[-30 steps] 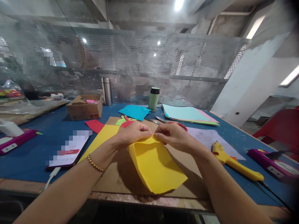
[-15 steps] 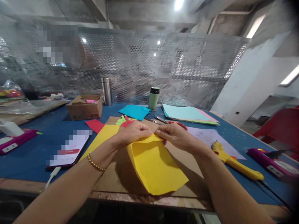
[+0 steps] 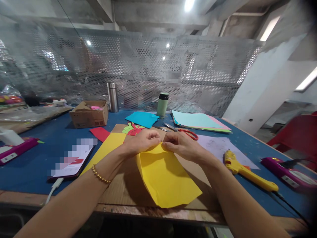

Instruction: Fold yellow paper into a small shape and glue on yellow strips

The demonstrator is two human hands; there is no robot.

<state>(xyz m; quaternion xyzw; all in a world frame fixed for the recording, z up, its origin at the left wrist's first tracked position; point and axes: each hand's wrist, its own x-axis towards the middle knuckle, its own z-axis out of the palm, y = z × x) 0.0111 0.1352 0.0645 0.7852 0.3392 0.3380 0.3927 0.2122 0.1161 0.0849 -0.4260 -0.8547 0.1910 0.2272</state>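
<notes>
A yellow paper sheet (image 3: 165, 177) lies bent over a brown cardboard mat (image 3: 123, 188) at the near table edge. My left hand (image 3: 141, 141) and my right hand (image 3: 180, 145) both pinch its far edge, fingertips almost touching. A second yellow sheet (image 3: 109, 147) lies flat under my left forearm. A gold bead bracelet (image 3: 100, 174) is on my left wrist.
On the blue table (image 3: 37, 162): a phone (image 3: 71, 158) on a cable, a cardboard box (image 3: 90, 114), a steel flask (image 3: 113, 97), a green bottle (image 3: 162, 105), red-handled scissors (image 3: 182, 131), coloured paper stack (image 3: 198, 121), yellow glue gun (image 3: 247, 172), purple devices (image 3: 287, 173). Perforated metal screen behind.
The yellow sheet's near corner has slid slightly to the right and flattened a little. Both hands keep pinching its far edge in almost the same place.
</notes>
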